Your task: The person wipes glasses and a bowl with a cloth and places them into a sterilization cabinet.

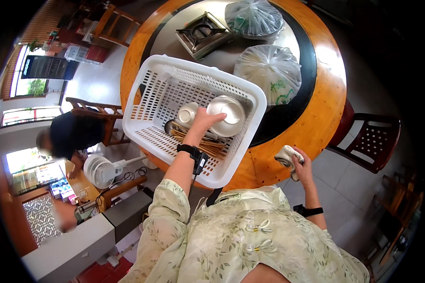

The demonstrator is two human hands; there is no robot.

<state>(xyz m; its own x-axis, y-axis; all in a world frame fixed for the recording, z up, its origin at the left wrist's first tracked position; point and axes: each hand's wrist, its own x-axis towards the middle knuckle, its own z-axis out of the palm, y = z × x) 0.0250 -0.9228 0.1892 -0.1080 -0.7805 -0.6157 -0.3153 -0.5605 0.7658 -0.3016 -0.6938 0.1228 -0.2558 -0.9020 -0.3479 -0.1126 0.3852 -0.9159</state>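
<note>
My left hand (204,126) reaches into a white slotted plastic basket (198,70), its thumb lying over a stack of upturned white dishes (231,107) and its fingers bent at their left edge. Part of the grip is hidden behind the dishes. A smaller white bowl (186,113) sits just left of the hand. Bundled wooden chopsticks (211,148) lie under my wrist, with a dark rounded utensil end (169,126) beside them. Off to the right, past the table's near edge, my right hand (303,165) is closed round a crumpled greyish cloth (287,156).
The basket rests on a round wooden table (323,89) with a metal centre. Behind it are a portable gas stove (203,33) and two plastic-wrapped bundles (269,73) (254,20). A dark red chair (368,141) stands right; a white fan (99,170) and a seated person (75,134) are left.
</note>
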